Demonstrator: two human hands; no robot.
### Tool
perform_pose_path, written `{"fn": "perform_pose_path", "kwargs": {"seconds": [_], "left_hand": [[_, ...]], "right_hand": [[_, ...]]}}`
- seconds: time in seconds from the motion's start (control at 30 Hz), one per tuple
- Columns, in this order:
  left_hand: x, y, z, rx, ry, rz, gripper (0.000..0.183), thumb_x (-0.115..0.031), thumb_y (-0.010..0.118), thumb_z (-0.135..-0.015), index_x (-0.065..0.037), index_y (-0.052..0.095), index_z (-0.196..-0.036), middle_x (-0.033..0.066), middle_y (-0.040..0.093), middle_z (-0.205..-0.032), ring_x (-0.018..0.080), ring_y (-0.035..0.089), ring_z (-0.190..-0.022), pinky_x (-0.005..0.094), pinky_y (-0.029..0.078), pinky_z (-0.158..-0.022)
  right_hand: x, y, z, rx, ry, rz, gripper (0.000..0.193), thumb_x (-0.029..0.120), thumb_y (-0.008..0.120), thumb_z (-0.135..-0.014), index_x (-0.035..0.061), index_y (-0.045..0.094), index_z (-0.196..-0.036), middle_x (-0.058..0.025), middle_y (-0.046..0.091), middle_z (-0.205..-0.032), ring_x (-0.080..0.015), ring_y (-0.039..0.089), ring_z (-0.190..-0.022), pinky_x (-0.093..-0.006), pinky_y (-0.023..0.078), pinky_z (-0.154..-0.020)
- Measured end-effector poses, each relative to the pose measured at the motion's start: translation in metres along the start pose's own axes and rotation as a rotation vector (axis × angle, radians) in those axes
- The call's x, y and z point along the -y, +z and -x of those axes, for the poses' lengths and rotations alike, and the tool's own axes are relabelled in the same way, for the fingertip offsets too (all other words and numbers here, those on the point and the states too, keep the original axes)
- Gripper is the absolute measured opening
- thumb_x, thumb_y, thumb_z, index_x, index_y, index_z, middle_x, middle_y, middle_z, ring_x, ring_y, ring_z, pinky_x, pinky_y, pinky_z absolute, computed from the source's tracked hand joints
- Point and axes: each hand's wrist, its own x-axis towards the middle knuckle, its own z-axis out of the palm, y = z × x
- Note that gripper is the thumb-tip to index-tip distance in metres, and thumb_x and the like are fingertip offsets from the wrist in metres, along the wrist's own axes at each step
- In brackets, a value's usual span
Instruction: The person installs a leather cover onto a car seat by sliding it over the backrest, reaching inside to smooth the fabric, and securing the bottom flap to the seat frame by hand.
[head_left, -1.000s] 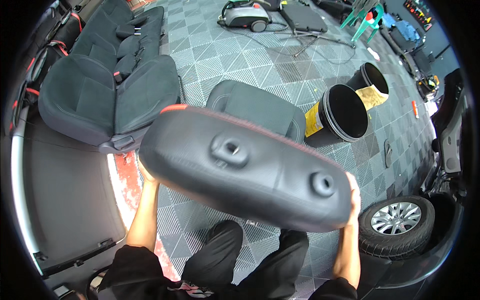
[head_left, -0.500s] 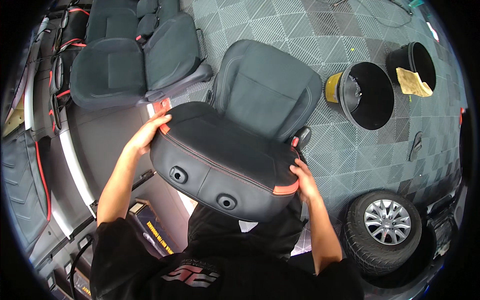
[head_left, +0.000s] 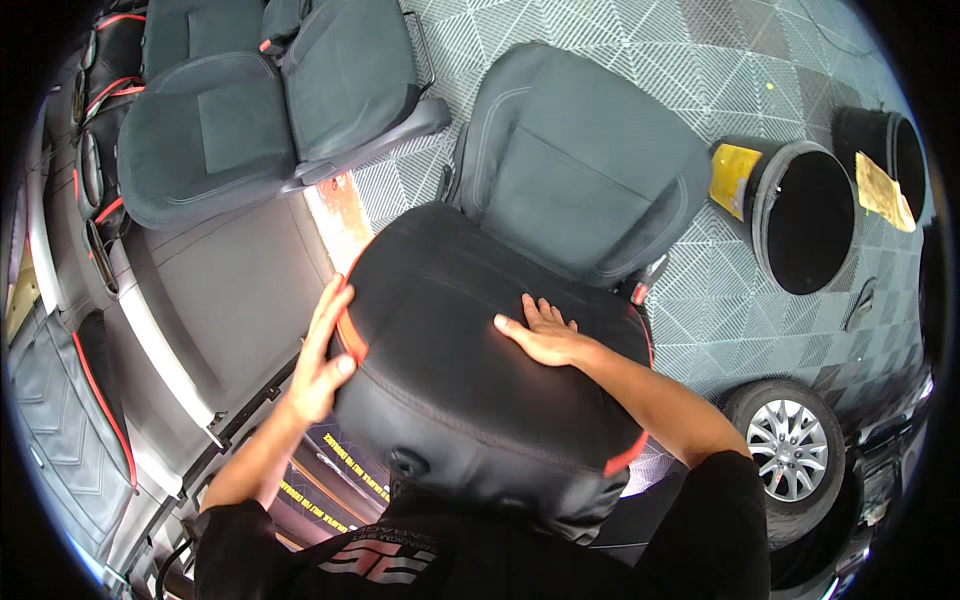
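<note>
Black seatback w/ red trim [head_left: 440, 370] tilts toward the wearer's shirt [head_left: 480, 570], its far edge meeting a gray seat cushion [head_left: 590, 165], which prob. props it. L. hand [head_left: 318, 355], open w/ thumb spread, braces the side edge, likely to steady it; R. hand [head_left: 547, 334] lies flat on top, fingers loosely apart, grasping nothing, prob. bearing down. Headrest socket [head_left: 407, 462] sits nr. the shirt.

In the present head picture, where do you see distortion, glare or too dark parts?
Head view: the fisheye leaves black corners, and the white bar at left looks bowed; soft shine shows on the black padded piece; the red-and-white strip looks washed out; the left bucket is too dark inside for detail.
</note>
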Motion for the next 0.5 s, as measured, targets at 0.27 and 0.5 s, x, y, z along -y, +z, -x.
{"fn": "perform_pose_path", "kwargs": {"seconds": [0.27, 0.5], "left_hand": [[0.021, 0.012, -0.005, -0.166, 0.124, 0.128, 0.078, -0.058, 0.052, -0.091, 0.006, 0.051, -0.136, 0.0359, 0.027, -0.152, 0.0453, 0.030, -0.143, 0.0533, 0.019, -0.116], [0.022, 0.011, -0.002, -0.097, 0.119, 0.072, 0.076, -0.055, 0.057, -0.089, 0.005, 0.050, -0.135, 0.0361, 0.027, -0.151, 0.0465, 0.027, -0.143, 0.0549, 0.020, -0.115]], "right_hand": [[0.003, 0.020, -0.075, -0.128, 0.089, -0.046, 0.106, 0.081, 0.020, -0.089, 0.0020, 0.000, -0.157, -0.0204, -0.001, -0.164, -0.0320, -0.005, -0.152, -0.0574, -0.001, -0.120], [-0.002, 0.019, -0.101, -0.214, 0.082, -0.013, 0.103, 0.078, 0.025, -0.091, 0.0000, 0.008, -0.156, -0.0189, 0.006, -0.164, -0.0298, 0.001, -0.153, -0.0580, 0.003, -0.121]]}}
